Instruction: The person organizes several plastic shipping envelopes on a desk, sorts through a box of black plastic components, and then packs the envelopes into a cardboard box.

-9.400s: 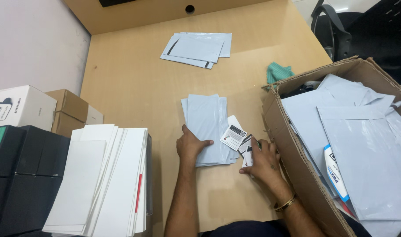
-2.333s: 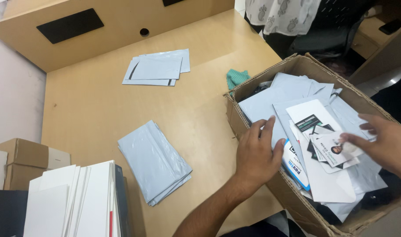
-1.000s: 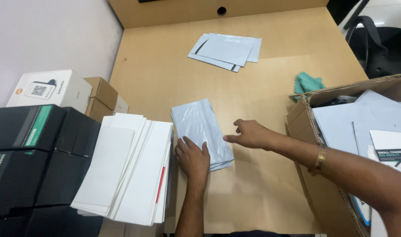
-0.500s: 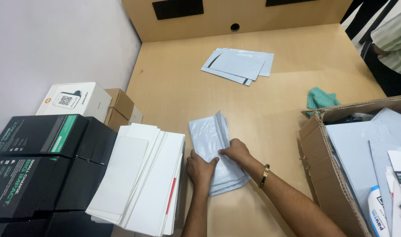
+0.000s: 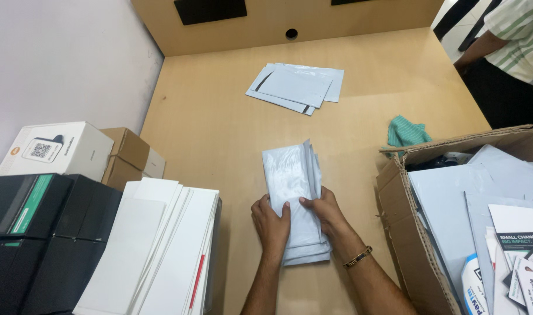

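Observation:
A stack of pale grey plastic mailer bags (image 5: 292, 175) lies on the wooden desk (image 5: 219, 116) in front of me. My left hand (image 5: 271, 219) grips the stack's near left edge, thumb on top. My right hand (image 5: 323, 211), with a gold bangle at the wrist, holds the near right side, and its fingers lift the upper bags so their right edges fan upward. Both hands are closed on the same stack.
A second pile of grey mailers (image 5: 295, 87) lies farther back. A cardboard box (image 5: 406, 192) full of mailers and cards stands at right, a green cloth (image 5: 407, 132) behind it. White envelopes (image 5: 155, 251), black boxes (image 5: 39, 227) and small cartons (image 5: 129, 157) fill the left. A person (image 5: 511, 52) stands at far right.
My right hand came back from the box to the grey stack and now grips it beside my left hand. The upper bags have lifted and fanned at their right edge.

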